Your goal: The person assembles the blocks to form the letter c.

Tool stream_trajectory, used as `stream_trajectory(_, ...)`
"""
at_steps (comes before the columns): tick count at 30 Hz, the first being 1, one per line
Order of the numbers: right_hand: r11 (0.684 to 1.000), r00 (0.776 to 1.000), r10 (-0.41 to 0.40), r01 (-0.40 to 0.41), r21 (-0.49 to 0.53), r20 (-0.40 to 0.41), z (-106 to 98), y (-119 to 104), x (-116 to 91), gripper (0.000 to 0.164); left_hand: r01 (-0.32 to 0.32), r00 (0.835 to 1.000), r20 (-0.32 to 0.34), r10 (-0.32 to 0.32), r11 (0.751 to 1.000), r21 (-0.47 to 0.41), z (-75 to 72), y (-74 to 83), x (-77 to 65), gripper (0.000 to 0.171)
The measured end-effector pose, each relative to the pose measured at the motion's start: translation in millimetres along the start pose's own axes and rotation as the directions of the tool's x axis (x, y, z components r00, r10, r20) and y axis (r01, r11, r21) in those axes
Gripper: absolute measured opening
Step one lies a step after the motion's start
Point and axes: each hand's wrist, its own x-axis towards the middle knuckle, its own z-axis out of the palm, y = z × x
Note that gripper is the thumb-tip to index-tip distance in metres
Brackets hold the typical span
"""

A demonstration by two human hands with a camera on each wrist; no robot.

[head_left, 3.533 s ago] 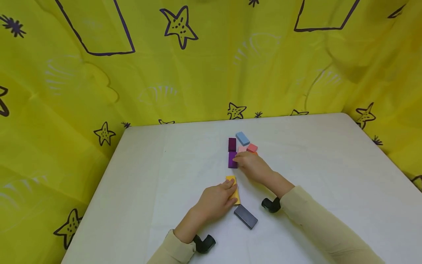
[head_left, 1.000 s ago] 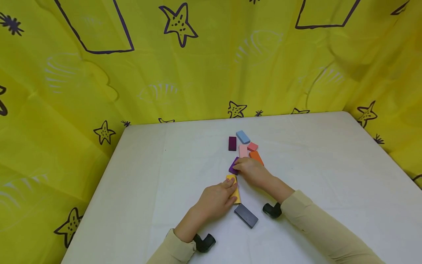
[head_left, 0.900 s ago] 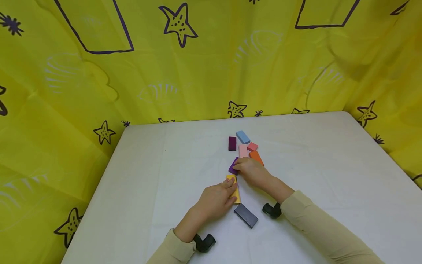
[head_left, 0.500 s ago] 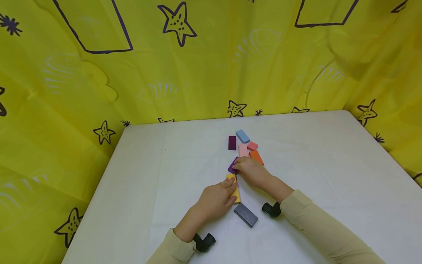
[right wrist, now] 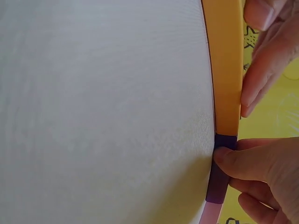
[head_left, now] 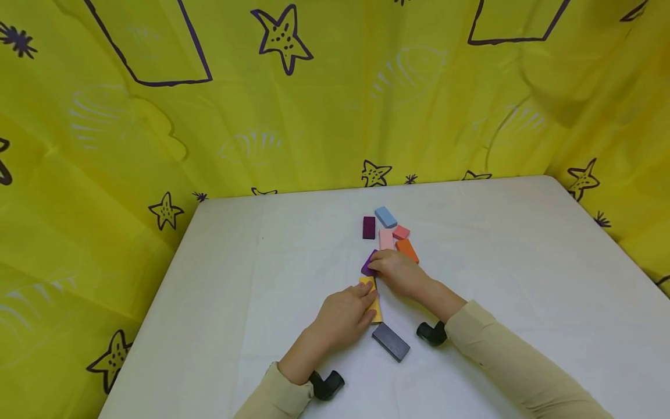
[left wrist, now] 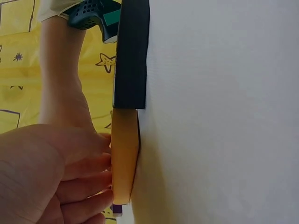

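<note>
My left hand (head_left: pixel 342 317) lies with extended fingers on top of a yellow block (left wrist: pixel 124 158), which is flat on the white table. Just beyond it, my right hand (head_left: pixel 400 270) pinches a purple block (head_left: pixel 368 266) between thumb and fingers. That block sits slanted, and its near end meets the yellow block's far end in the right wrist view. A dark grey block (head_left: pixel 391 342) stands against the yellow one's near end, angled to the right. Past the right hand lies a pale pink block (head_left: pixel 386 239), partly covered by the fingers.
Around the pink block are an orange block (head_left: pixel 407 250), a small coral block (head_left: pixel 401 232) and a light blue block (head_left: pixel 386 217). A maroon block (head_left: pixel 369 227) lies apart to their left. Behind the white table (head_left: pixel 293 244) hangs a yellow patterned curtain (head_left: pixel 335 116).
The purple block, earlier straight below the maroon one, has come nearer to me and turned slanted, reaching the yellow block. My right hand moved slightly with it; the left stayed on the yellow block.
</note>
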Motion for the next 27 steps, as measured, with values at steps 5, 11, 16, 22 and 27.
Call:
stream_trajectory(5, 1.000, 1.000, -0.004, 0.004, 0.011, -0.021, 0, 0, -1, 0.017, -0.002, 0.998, -0.056, 0.006, 0.998, 0.056, -1.0, 3.1, 3.4, 0.033)
stream_trajectory(11, 0.998, 0.998, 0.051, -0.052, 0.041, 0.021, -2, -3, -1, 0.018, 0.037, 0.995, -0.089, -0.031, 0.998, 0.055, 1.8, 5.7, 4.8, 0.032)
stream_trajectory(16, 0.993, 0.996, 0.085, -0.087, 0.075, 0.028, -3, -3, -1, 0.017, 0.085, 0.991, -0.105, -0.086, 0.996, -0.022, 4.4, 7.6, 5.1, 0.033)
stream_trajectory(22, 0.964, 0.977, 0.212, -0.214, 0.161, 0.029, -11, -1, -4, 0.023, 0.117, 0.986, -0.114, -0.124, 0.991, -0.061, 5.8, 8.1, 4.7, 0.036)
stream_trajectory(27, 0.934, 0.950, 0.309, -0.295, 0.200, -0.044, -18, 5, -9, 0.026, 0.109, 0.984, -0.136, -0.116, 0.992, -0.056, 4.9, 8.1, 3.2, 0.037)
